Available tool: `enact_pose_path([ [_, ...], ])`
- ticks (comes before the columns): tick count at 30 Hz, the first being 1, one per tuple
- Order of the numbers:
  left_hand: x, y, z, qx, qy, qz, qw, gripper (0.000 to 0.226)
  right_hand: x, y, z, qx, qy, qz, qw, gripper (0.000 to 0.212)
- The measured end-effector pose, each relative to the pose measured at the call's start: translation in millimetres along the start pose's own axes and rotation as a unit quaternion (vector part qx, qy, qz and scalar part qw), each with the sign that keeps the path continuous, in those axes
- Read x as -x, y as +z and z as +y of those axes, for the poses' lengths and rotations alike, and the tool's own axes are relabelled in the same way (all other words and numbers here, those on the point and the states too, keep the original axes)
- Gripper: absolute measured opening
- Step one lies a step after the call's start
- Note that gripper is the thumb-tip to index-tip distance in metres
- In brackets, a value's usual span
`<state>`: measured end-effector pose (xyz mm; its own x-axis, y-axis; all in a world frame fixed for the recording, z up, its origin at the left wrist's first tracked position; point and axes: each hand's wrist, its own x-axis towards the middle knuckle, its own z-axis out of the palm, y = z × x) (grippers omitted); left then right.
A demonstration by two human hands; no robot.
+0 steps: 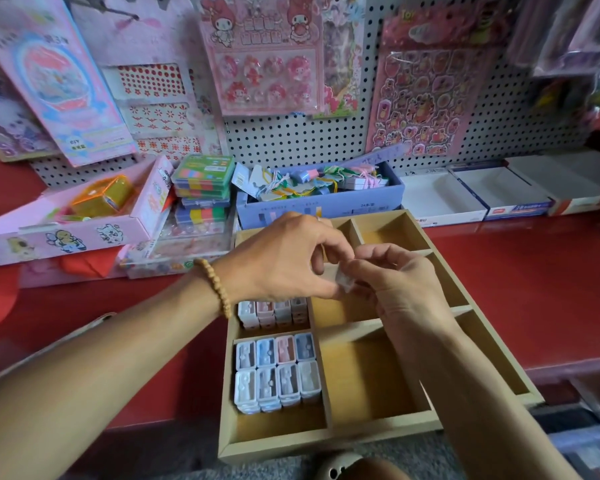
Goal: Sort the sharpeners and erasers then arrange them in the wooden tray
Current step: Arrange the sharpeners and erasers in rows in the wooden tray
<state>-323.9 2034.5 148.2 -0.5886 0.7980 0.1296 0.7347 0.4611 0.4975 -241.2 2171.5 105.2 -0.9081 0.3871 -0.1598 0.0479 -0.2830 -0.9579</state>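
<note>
The wooden tray (378, 433) lies on the red counter, its front edge overhanging. Its near-left compartment holds several pastel sharpeners (278, 370) stacked in rows. The compartment behind holds another row of sharpeners (273, 311), partly hidden by my left hand. Both hands meet above the tray's middle. My left hand (284, 258) and my right hand (392, 275) together pinch a small white piece (343, 280); I cannot tell whether it is an eraser or a sharpener. The right-hand compartments show bare wood.
A blue box (326, 202) of tagged items stands behind the tray. A pink box (84, 223) and stacked colourful cases (203, 188) sit at the left. White cardboard boxes (471, 199) line the back right. A pegboard with sticker packs rises behind.
</note>
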Motion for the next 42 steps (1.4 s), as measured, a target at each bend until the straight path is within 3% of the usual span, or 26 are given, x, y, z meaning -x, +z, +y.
enact_pose_path([
  [4,1,-2,-3,0.004,-0.026,0.02,0.999,0.027,-1,2,-3,0.034,-0.015,-0.027,0.999,0.006],
  [8,-3,-8,-32,0.033,-0.084,0.07,0.993,0.023,-4,-4,-3,0.114,-0.053,0.005,0.992,0.007],
  [11,-9,-11,-67,0.007,-0.159,0.123,0.98,0.026,-3,-12,-4,0.144,-0.075,0.021,0.987,0.01],
  [16,-22,-2,-102,-0.054,-0.215,0.135,0.966,0.028,-2,-23,-4,0.174,-0.093,0.035,0.98,0.013],
  [31,-41,15,-106,-0.166,-0.18,0.101,0.964,0.038,3,-43,1,0.213,-0.102,0.051,0.97,0.017],
  [37,-33,-5,-103,-0.085,-0.213,0.114,0.967,0.033,10,-50,-1,0.214,-0.117,0.053,0.968,0.018],
  [42,-15,-11,-68,-0.001,-0.178,0.139,0.974,0.023,23,-62,-7,0.221,-0.143,0.057,0.963,0.019],
])
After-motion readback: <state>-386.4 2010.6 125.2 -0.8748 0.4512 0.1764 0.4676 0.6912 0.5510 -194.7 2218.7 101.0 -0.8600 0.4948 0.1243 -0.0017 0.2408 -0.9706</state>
